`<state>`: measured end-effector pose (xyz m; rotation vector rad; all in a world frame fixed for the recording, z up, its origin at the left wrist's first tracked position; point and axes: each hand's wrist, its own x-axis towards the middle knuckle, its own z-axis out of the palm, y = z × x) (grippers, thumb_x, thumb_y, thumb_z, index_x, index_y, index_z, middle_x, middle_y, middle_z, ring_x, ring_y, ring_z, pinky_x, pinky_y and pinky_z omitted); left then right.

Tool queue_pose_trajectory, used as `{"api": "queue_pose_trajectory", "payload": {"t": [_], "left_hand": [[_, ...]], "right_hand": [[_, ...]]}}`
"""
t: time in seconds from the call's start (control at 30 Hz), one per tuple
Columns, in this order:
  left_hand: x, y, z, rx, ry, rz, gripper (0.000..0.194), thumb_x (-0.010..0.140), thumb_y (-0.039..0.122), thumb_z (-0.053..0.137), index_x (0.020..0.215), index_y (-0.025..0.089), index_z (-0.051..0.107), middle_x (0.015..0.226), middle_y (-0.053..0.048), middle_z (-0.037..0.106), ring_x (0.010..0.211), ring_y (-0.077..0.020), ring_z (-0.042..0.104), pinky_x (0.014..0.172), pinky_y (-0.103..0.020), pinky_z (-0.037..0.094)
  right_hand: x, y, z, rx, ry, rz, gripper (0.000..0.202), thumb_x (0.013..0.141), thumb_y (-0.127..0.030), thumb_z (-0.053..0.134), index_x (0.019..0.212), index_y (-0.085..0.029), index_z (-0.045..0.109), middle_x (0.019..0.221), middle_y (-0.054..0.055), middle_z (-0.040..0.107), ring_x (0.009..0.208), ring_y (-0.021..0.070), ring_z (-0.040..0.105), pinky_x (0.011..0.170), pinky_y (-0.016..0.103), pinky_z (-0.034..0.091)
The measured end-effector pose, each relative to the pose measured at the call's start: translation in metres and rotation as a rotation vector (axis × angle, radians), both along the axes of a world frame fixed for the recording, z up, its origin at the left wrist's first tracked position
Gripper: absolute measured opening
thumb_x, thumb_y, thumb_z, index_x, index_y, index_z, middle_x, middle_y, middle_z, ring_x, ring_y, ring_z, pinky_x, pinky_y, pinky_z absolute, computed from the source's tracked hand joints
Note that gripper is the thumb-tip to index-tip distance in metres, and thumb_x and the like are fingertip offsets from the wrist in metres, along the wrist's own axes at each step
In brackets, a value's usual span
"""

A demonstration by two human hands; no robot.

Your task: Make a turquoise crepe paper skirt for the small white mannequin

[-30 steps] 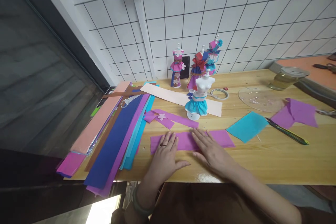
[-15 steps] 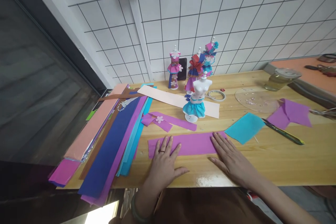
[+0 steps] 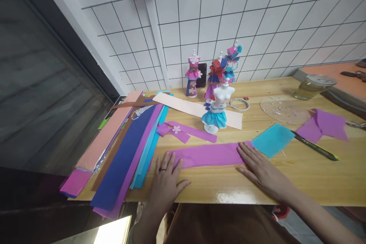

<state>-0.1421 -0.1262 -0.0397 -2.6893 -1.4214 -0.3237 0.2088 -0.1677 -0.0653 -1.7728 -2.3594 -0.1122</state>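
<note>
A long strip of purple crepe paper (image 3: 211, 155) lies flat along the front of the wooden table. My left hand (image 3: 167, 181) rests on its left end, fingers spread and a ring on one finger. At the strip's right end my right hand (image 3: 261, 171) lies flat, fingers stretched out. Just behind the strip stands a small white mannequin (image 3: 223, 95) in a turquoise ruffled skirt (image 3: 214, 119). A turquoise paper piece (image 3: 273, 140) touches the strip's right end. Thin purple strips with a pale flower (image 3: 176, 129) lie behind my left hand.
Coloured paper strips (image 3: 122, 156) are stacked at the left, overhanging the front edge. Dressed mannequins (image 3: 193, 74), a phone (image 3: 202, 75) and a tape roll (image 3: 239, 104) stand or lie at the back. A utility knife (image 3: 316, 145), purple scraps (image 3: 323, 126) and a glass jar (image 3: 313, 85) are right.
My left hand has slid left along the purple strip to its left end. My right hand stays at the right end. The whole view has shifted slightly.
</note>
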Motion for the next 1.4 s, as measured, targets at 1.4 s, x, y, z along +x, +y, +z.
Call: {"api": "queue_pose_trajectory", "payload": {"t": [1.4], "left_hand": [[0.011,0.007,-0.007,-0.047,-0.156,-0.198,0.035,0.085,0.038,0.053,0.113,0.018,0.060,0.128,-0.010,0.056,0.126,-0.0262,0.044,0.105,-0.049,0.037]], "right_hand": [[0.082,0.047,-0.009,0.166,0.102,-0.124,0.045,0.094,-0.035,0.030,0.125,-0.014,0.054,0.132,0.016,0.052,0.125,0.0302,0.045,0.102,0.049,0.039]]}}
